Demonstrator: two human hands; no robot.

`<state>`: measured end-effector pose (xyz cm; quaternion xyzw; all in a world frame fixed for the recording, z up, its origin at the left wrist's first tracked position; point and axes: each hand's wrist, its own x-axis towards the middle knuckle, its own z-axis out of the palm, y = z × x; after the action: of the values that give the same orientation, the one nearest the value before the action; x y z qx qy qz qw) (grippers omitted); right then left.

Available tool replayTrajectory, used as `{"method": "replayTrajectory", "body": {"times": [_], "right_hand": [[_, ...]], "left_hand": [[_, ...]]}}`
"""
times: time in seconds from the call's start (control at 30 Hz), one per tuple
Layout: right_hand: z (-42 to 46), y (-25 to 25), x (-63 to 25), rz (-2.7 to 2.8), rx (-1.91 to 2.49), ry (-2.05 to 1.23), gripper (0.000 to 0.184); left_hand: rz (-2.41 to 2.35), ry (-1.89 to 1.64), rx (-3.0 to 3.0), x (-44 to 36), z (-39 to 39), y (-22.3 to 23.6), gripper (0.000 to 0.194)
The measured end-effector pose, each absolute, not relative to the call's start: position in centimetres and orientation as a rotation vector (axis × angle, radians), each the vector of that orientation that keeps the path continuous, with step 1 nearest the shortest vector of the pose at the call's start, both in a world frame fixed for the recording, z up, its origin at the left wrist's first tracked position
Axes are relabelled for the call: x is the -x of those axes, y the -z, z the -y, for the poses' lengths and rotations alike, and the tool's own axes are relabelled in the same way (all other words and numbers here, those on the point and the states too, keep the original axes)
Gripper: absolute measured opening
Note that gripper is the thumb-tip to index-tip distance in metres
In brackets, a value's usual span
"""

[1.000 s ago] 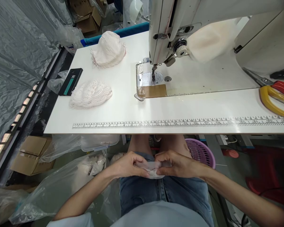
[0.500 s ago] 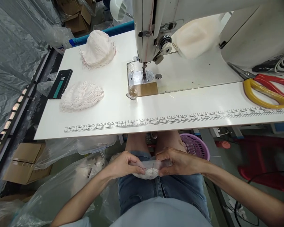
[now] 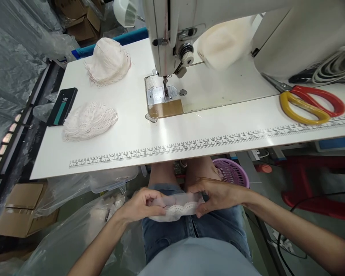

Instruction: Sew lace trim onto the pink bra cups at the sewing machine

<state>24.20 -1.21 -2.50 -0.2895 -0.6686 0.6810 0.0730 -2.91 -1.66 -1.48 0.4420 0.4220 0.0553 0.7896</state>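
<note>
Over my lap I hold a white piece of fabric with a scalloped lace edge (image 3: 179,209), stretched between both hands. A sheer strip runs along its upper side. My left hand (image 3: 142,205) pinches its left end between thumb and fingers. At the other end, my right hand (image 3: 214,195) grips it the same way, thumb in front. Some fingers of each hand are hidden behind the fabric. Beyond the hands, on the white table (image 3: 126,134), lie a stack of lace pieces (image 3: 89,120) and a stack of pale frayed-edge pieces (image 3: 107,61).
A sewing machine (image 3: 172,38) stands on the table, with cream fabric (image 3: 224,44) beneath its arm. Scissors (image 3: 307,103) with red and yellow handles lie to the right. A black phone (image 3: 62,106) rests at the left edge. A purple basket (image 3: 232,172) stands under the table.
My hands have moved apart, and more of the lace edge shows between them. The camera view has shifted right, so the table's contents appear further left.
</note>
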Motion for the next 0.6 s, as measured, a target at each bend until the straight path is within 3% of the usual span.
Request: {"method": "replayTrajectory", "body": {"times": [0.27, 0.6], "right_hand": [[3.3, 5.5, -25.0, 1.195, 0.750, -2.297, 0.044], [4.9, 6.7, -22.7, 0.966, 0.987, -2.130, 0.036]], "left_hand": [[-0.967, -0.466, -0.614, 4.4, 3.4, 3.6, 0.035], [-1.014, -0.484, -0.616, 4.8, 3.4, 3.6, 0.032]]}}
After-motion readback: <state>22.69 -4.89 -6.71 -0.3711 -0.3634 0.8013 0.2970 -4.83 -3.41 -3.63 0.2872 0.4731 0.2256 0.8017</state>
